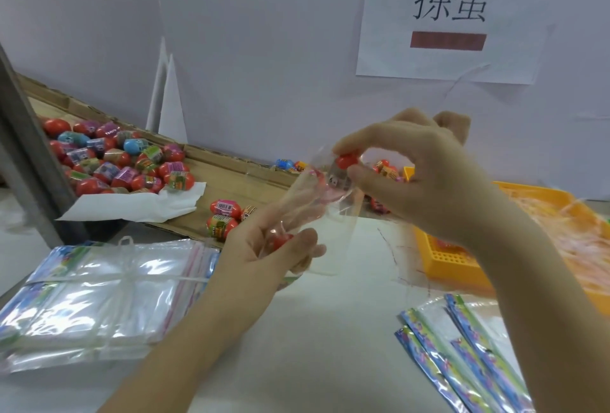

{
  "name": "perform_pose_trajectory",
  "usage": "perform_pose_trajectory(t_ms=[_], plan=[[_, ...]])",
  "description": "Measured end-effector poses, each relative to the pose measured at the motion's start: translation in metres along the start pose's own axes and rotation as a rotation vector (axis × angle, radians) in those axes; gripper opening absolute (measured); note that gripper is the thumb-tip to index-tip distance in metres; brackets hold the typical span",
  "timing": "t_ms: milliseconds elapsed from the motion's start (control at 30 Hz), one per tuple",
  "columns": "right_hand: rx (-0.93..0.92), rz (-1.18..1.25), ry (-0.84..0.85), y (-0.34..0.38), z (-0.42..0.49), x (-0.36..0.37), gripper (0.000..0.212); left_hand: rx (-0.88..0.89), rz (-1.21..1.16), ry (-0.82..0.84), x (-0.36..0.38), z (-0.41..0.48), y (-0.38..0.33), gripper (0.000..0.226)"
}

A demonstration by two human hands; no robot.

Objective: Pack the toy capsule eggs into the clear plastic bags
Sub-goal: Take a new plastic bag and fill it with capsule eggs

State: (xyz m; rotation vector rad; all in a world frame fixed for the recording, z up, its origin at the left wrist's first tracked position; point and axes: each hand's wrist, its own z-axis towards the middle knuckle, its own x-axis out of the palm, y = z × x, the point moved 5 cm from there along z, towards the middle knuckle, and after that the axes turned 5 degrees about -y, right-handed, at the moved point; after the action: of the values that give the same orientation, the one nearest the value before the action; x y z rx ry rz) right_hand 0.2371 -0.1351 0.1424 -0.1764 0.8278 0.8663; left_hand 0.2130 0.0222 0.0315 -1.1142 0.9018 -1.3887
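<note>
Capsule egg (346,160), pinched; wall sign (449,26) reads 拣蛋.

Two bare hands of one person, the left hand (274,247) and the right hand (422,178), each joined to a bare forearm, the left forearm (198,330) and the right forearm (544,297), both uncovered down to the lower edge of view.

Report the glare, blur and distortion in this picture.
Head view: white glare washes over the bag stack. The bag gripped by the left hand shows only through faint reflections. The right hand, pinching an egg, is softly blurred. The post at left leans, likely from the wide lens. The light is even and the shadows faint.
</note>
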Motion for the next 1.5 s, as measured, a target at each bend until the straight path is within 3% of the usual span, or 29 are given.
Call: perform_pose_trajectory(t_ms=[233, 400, 533, 700, 833, 1033, 1100, 1233, 1367, 1500], plan=[[-0.003, 0.002, -0.038, 0.002, 0.0, 0.004, 0.021, 0.012, 0.002, 0.074, 0.003, -0.002, -0.001, 0.067], [0.018, 0.144, 0.084, -0.001, -0.003, 0.019, 0.01, 0.011, -0.031, 0.042, 0.0, -0.001, 0.002, 0.069], [0.1, 0.33, 0.169, -0.005, -0.003, 0.018, 0.008, -0.031, -0.067, 0.002, 0.001, -0.001, 0.001, 0.064], [0.228, 0.654, 0.267, -0.009, -0.003, 0.019, 0.024, 0.041, -0.046, -0.055, -0.001, 0.0, -0.008, 0.05], [0.303, 0.676, 0.256, -0.018, -0.004, 0.03, 0.03, 0.207, 0.138, -0.158, -0.004, -0.006, -0.009, 0.044], [0.379, 0.763, 0.233, -0.026, -0.006, 0.04, 0.023, 0.529, 0.631, -0.094, 0.004, -0.013, -0.009, 0.035], [0.411, 0.786, 0.238, -0.028, -0.007, 0.043, 0.023, 0.535, 0.723, -0.118, 0.002, -0.011, -0.006, 0.032], [0.446, 0.816, 0.246, -0.028, -0.008, 0.045, 0.027, 0.389, 0.63, -0.154, -0.002, -0.009, -0.002, 0.018], [0.38, 0.687, 0.252, -0.027, -0.007, 0.042, 0.013, 0.405, 0.527, -0.151, -0.002, -0.008, -0.008, 0.013], [0.351, 0.588, 0.313, -0.027, -0.01, 0.044, 0.02, 0.399, 0.568, -0.166, -0.002, -0.009, -0.009, 0.013]])
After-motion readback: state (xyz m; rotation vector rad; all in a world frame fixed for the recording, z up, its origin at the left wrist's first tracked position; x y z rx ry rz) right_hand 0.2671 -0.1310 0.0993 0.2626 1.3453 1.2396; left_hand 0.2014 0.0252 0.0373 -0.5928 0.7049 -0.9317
